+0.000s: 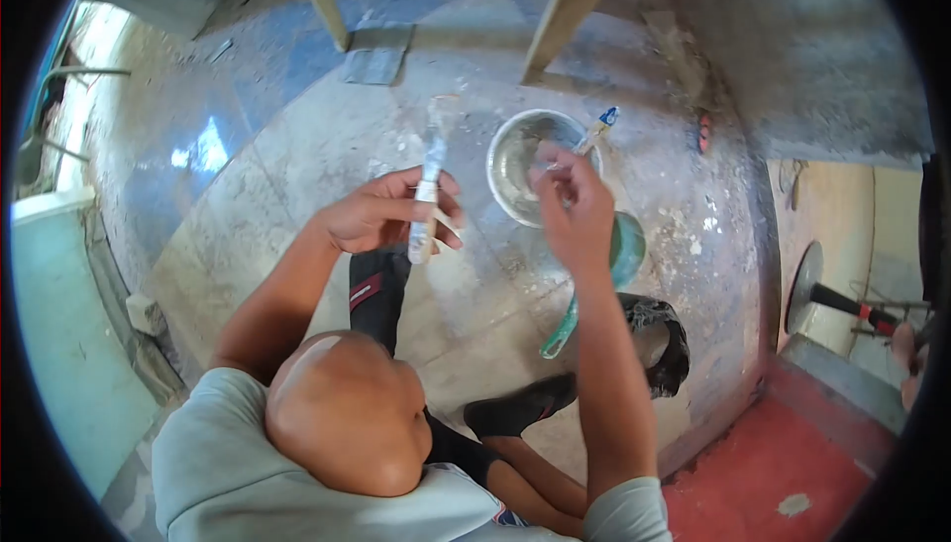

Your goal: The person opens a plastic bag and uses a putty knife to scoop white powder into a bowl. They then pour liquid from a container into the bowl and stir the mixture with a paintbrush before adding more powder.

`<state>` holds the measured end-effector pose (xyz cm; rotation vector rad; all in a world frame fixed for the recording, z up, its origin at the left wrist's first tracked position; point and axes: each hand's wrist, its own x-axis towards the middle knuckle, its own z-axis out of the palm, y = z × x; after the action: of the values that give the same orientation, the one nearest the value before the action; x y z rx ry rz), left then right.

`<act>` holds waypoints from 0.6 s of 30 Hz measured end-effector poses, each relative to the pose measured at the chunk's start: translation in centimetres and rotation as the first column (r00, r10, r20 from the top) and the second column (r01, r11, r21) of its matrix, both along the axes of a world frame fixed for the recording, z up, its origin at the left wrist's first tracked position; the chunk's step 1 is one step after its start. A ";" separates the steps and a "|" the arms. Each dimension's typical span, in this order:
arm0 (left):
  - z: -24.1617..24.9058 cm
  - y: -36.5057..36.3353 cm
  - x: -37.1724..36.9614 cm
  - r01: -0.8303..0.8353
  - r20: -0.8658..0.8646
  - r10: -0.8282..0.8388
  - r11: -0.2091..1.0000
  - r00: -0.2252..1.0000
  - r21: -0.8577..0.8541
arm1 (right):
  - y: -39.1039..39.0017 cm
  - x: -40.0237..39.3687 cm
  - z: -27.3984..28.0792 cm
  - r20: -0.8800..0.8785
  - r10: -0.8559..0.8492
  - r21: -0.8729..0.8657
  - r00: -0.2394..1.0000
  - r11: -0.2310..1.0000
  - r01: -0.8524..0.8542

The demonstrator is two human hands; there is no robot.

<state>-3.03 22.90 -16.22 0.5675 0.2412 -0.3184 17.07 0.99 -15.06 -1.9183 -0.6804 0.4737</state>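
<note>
My left hand [396, 210] is closed around a putty knife [430, 185], held upright with a white-smeared handle and a thin, blurred blade. Over a round metal bowl [505, 195] hovers my right hand [575, 200], its fingers loosely curled and the thumb apart. I see nothing gripped in it, though motion blurs the fingertips. A brush or tool with a blue-tipped end [607, 118] leans on the bowl's right rim; its lower part is hidden. Beside the bowl is a green dipper [626, 250], partly behind my right forearm.
Wooden legs [565, 22] stand on the paint-spotted floor [466, 294] ahead. A flat grey piece [376, 56] lies by one leg. A black plastic bag [669, 349] sits right of my foot. At far right another person's hand [903, 349] is near a black-and-red-handled tool [842, 299].
</note>
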 end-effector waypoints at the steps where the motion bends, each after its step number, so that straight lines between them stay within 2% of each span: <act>1: 0.4 -0.6 -0.1 -0.021 0.005 0.021 0.998 1.000 0.064 | 0.8 -1.7 0.3 -0.145 0.049 0.046 0.988 0.998 -0.042; 2: 0.9 -1.0 0.0 -0.019 0.010 0.018 0.991 1.000 0.131 | 1.7 -3.4 0.7 -0.145 0.063 0.049 0.987 0.997 -0.057; 4: 1.3 -2.5 0.5 -0.043 0.032 0.036 0.959 0.999 0.280 | 3.1 -6.0 1.8 -0.413 -0.008 0.232 0.911 0.966 0.114; 5: 1.0 -3.1 0.6 -0.057 0.064 0.039 0.952 0.997 0.300 | 3.5 -6.3 2.3 -0.442 0.013 0.225 0.897 0.970 0.097; 7: 1.1 -2.6 0.7 0.138 0.116 -0.219 0.864 0.969 0.484 | 3.9 -5.8 3.1 -0.468 0.019 0.176 0.884 0.982 0.072; 8: 1.6 -3.0 0.4 0.137 0.082 -0.184 0.907 0.979 0.399 | 3.9 -5.0 3.3 -0.468 0.013 0.172 0.884 0.982 0.077; 10: 2.1 -2.6 0.3 0.133 0.083 -0.176 0.919 0.981 0.372 | 4.2 -2.7 3.5 -0.642 -0.073 -0.028 0.763 0.997 0.072; 11: 2.1 -2.5 0.1 0.127 0.084 -0.166 0.929 0.983 0.346 | 4.3 -2.0 2.1 -0.378 -0.167 0.029 0.911 0.981 0.191; 13: 1.7 -2.5 -0.4 0.127 0.122 -0.189 0.909 0.974 0.396 | 4.0 1.1 0.5 -0.390 -0.330 0.121 0.859 0.907 0.404; 15: 1.5 -2.4 -1.1 0.060 0.022 -0.071 0.939 0.997 0.339 | 3.1 4.0 -0.8 -0.259 -0.286 0.128 0.923 0.936 0.326; 16: 1.6 -2.5 -1.2 0.027 -0.034 -0.016 0.933 0.999 0.359 | 2.0 5.3 -1.3 0.017 -0.085 -0.052 0.996 0.995 0.086; 17: 1.4 -2.5 -1.3 0.023 -0.039 -0.010 0.932 0.999 0.361 | 1.2 6.1 -2.0 0.012 -0.079 -0.050 0.997 0.996 0.079; 18: 0.9 -2.6 -1.2 -0.016 -0.052 0.052 0.844 0.997 0.537 | 0.4 6.7 -2.9 0.412 0.239 -0.321 0.879 0.941 -0.105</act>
<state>-4.27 20.31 -15.34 1.1102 0.4090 -0.2320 23.72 1.43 -17.98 -2.2850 -1.1441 0.2476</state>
